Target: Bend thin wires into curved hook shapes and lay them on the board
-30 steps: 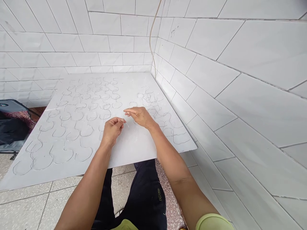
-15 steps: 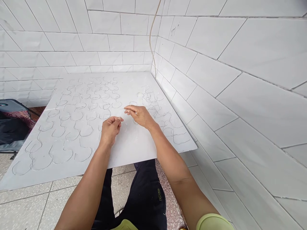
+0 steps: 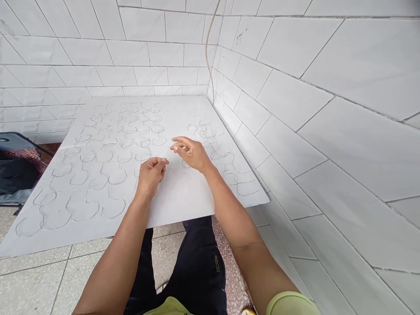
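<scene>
My left hand [image 3: 152,175] is closed in a pinch, thumb against forefinger, on a thin curved wire [image 3: 173,169]. Part of this wire bends down to the right of the fingertips, faint against the white board. My right hand [image 3: 192,153] hovers just above and to the right, its fingers bent and apart, the forefinger lifted away from the thumb. No wire shows clearly between its fingers. Both hands are over the white board [image 3: 180,201]. Rows of S-shaped wire pieces [image 3: 113,175] lie to the left, and a looser tangle of wires [image 3: 213,144] lies to the right.
White tiled walls [image 3: 295,109] meet in a corner behind and beside the board. A pale cable [image 3: 207,48] hangs down that corner. At the left stands a folding chair [image 3: 16,140] with dark cloth [image 3: 16,175] on it. My legs [image 3: 193,262] are below the board's front edge.
The fingers of my right hand have spread, with the forefinger rising, and the hand has shifted slightly up. My left hand keeps its pinch in nearly the same place.
</scene>
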The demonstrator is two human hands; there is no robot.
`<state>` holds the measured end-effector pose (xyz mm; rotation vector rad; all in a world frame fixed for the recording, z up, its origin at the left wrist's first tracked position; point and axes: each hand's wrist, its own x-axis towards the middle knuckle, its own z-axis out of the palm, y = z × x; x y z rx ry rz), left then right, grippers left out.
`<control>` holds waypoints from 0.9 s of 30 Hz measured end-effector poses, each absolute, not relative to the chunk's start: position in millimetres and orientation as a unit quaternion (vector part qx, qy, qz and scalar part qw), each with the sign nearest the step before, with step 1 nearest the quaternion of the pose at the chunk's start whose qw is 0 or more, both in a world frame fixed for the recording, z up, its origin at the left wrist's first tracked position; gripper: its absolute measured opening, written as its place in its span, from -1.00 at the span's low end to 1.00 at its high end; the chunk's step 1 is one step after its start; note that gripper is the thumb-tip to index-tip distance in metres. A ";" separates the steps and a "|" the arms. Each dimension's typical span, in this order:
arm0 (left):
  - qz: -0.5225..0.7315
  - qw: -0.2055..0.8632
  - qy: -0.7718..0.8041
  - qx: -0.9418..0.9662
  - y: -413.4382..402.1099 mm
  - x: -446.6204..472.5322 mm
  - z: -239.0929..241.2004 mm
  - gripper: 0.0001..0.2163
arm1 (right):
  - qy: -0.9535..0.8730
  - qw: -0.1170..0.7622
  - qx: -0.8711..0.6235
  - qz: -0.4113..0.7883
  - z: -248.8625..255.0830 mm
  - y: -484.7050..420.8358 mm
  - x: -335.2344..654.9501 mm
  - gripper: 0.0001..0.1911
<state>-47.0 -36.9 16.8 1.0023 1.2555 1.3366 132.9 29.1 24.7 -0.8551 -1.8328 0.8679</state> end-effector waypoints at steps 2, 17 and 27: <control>0.561 0.505 0.513 0.409 -36.9 -47.0 17.6 -0.80 | -0.680 0.483 -0.355 0.421 29.0 29.9 133.2 -0.56; 0.542 0.578 0.465 0.395 -39.4 -44.4 22.4 -0.69 | -0.586 0.476 -0.338 0.561 24.2 36.3 129.8 -0.72; 0.537 0.434 0.554 0.465 -43.5 -37.3 17.8 -0.71 | -0.569 0.517 -0.383 0.513 25.6 39.6 130.9 -0.72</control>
